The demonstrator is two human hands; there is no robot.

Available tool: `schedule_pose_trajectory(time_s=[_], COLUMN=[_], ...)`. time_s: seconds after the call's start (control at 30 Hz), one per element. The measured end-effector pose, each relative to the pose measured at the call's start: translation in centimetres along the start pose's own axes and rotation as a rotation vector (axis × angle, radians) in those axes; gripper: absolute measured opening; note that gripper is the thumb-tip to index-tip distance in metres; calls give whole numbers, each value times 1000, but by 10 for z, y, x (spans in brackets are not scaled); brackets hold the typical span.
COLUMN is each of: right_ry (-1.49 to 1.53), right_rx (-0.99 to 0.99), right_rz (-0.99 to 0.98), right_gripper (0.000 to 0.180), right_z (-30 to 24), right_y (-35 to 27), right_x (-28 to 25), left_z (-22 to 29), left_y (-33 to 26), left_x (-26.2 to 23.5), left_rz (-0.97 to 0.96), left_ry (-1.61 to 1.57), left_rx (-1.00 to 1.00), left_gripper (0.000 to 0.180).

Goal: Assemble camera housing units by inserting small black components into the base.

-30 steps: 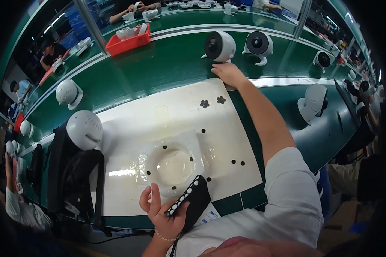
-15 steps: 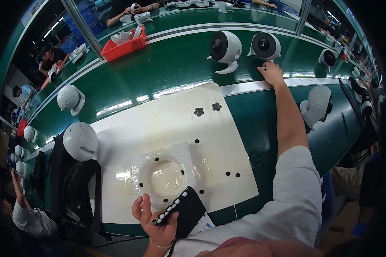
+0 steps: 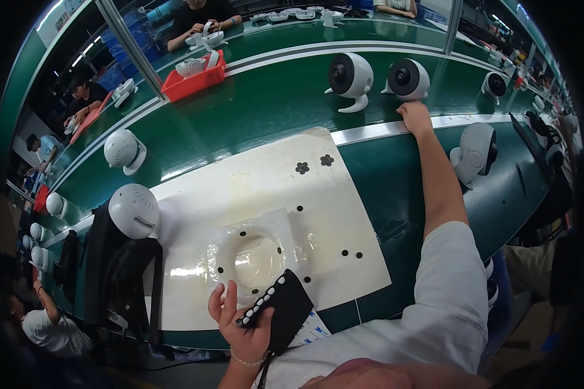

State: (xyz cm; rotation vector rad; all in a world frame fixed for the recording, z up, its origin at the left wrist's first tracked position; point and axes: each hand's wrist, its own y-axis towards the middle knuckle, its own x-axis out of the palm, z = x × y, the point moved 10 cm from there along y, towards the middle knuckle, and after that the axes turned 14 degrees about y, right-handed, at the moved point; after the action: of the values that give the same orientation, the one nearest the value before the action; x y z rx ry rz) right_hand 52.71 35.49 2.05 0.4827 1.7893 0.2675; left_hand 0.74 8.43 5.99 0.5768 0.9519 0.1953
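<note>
My left hand (image 3: 243,327) is low in the middle, its thumb clamped over a black sheet (image 3: 289,311) with a row of white ovals along one edge. Two of its fingers stick up free. A white printed paper (image 3: 310,329) pokes out beneath the sheet. My right arm reaches far forward, and my right hand (image 3: 416,117) is closed at the base of a white round camera (image 3: 409,79) with a black front; its fingertips are partly hidden. A similar camera (image 3: 350,79) stands just left of it. Small black discs (image 3: 300,208) dot the pale mat (image 3: 344,201).
A white foam block (image 3: 217,249) with a round hollow lies on the mat. Another white camera (image 3: 135,211) sits by a black strap-like item (image 3: 133,279) at left; one more (image 3: 477,155) stands right of my arm. A red bin (image 3: 198,84) holds white parts. Co-workers sit across and at left.
My view has shifted slightly, so most things appear a little further right. My right fingers, spread at the camera's base before, now look curled around it. The left hand keeps its black sheet.
</note>
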Motion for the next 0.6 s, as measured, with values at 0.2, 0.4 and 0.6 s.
schedule_pose_trajectory(time_s=[0.2,0.4,0.6], right_ry=[131,337,1543], right_rx=[-175,-51,-48], right_rz=[473,757,0], right_gripper=[22,27,25], right_z=[-40,-64,-214], right_y=[-21,-54,-83], right_x=[-58,-173,-164], left_z=[1,1,16], left_y=[1,0,3], left_x=[-3,-4,-13], left_rz=[34,45,91], left_ry=[-37,-81,-227], left_rx=[-18,18,180], left_gripper=[18,21,25])
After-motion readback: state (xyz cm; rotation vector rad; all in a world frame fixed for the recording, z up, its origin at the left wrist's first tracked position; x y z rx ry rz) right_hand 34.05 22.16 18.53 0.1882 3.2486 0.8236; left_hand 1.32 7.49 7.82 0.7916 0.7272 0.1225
